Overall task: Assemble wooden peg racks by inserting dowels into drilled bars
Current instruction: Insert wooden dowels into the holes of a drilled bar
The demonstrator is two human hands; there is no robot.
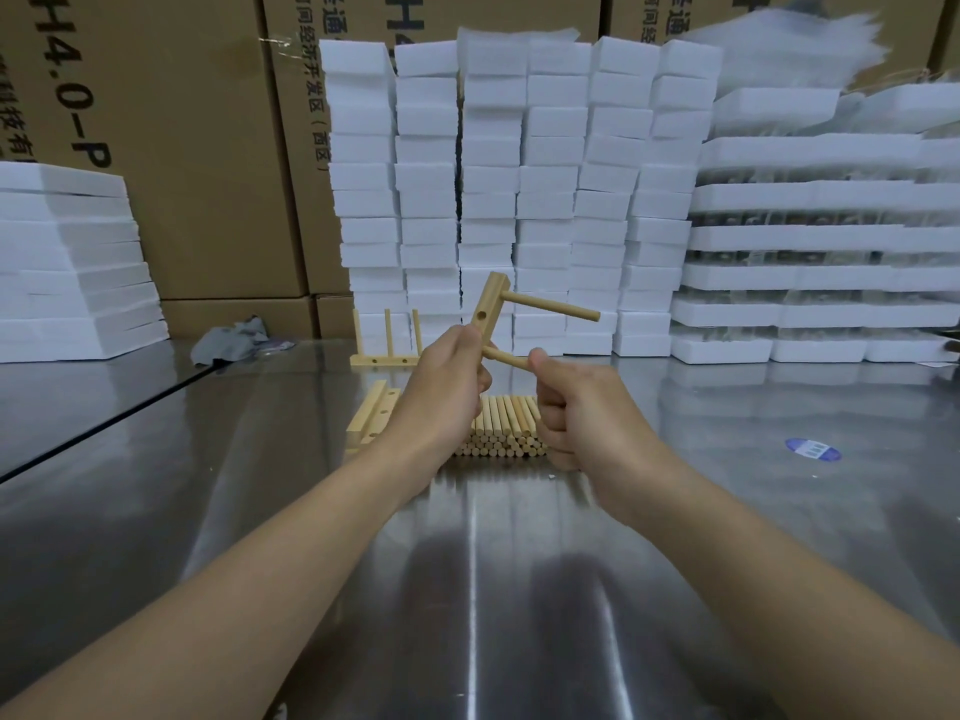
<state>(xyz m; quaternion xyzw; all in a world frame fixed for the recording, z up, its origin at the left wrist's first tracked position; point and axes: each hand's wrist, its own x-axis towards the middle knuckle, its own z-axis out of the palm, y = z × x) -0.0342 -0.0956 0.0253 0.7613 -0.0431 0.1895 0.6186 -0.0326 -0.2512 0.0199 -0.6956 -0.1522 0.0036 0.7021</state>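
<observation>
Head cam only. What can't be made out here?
Lower end of the bar: behind the left hand, so it is unclear whether the dowel in the right hand has entered its hole.
The dowel pile: partly behind both hands, count unreadable.
The spare bars: partly behind the left wrist.
Print on the boxes: cut by the top edge and hidden by the foam stacks.

dowels right of bars — finished rack behind
</observation>
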